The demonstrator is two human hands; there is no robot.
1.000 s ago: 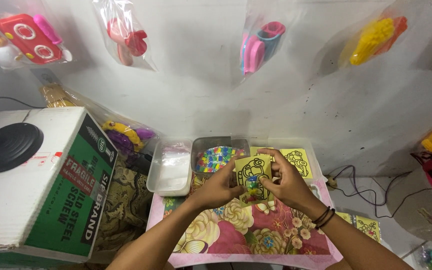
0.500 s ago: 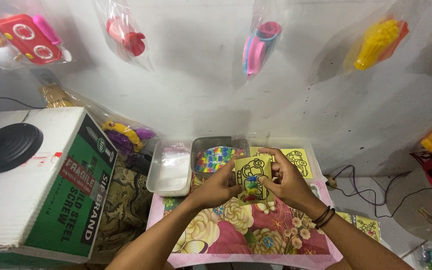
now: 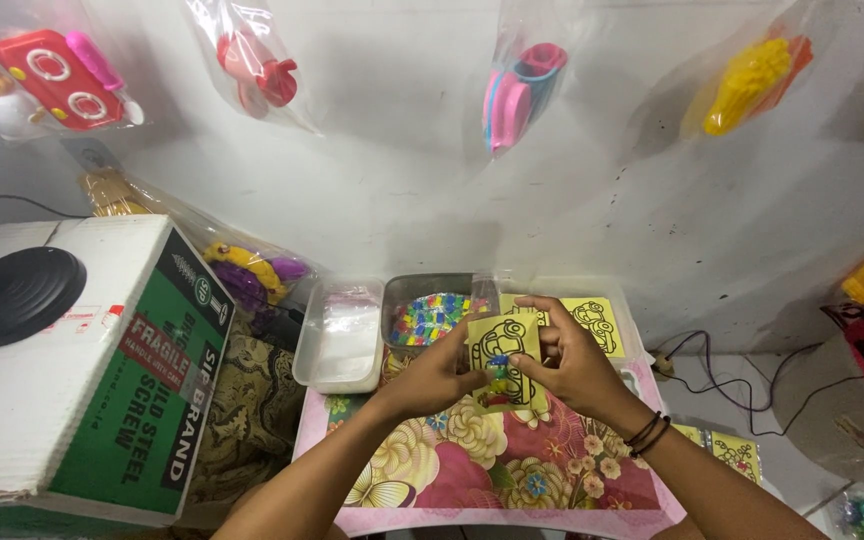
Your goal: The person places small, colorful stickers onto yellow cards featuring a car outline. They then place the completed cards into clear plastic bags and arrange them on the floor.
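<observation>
**Both hands pinching a small yellow picture packet over the flowered table**

I am looking down at my two hands meeting above a small table covered in a pink and yellow floral cloth [image 3: 472,470]. My left hand [image 3: 439,372] and right hand [image 3: 574,362] are holding between them a clear plastic sleeve with a yellow card bearing a black line drawing of a car [image 3: 503,362], along with a few tiny coloured bits sitting low inside it. The left thumb and fingers are closing on the packet's left edge; the right fingers are clamping its right side and top. The packet is hanging upright, just above the cloth, in front of the trays.

I am wearing dark bands on the right wrist [image 3: 651,433].

Behind the hands, a metal tray filled with small multicoloured pieces [image 3: 426,318] is sitting beside a clear plastic tub of white packets [image 3: 340,335] on its left. A stack of similar yellow drawing cards [image 3: 592,318] is lying behind the right hand. To my left a white and green cardboard box [image 3: 82,370] is carrying a black round lamp base [image 3: 12,295]. Bagged plastic toys are hanging on the white wall [image 3: 402,170], among them a red toy [image 3: 252,65] and a yellow one [image 3: 747,85].
</observation>
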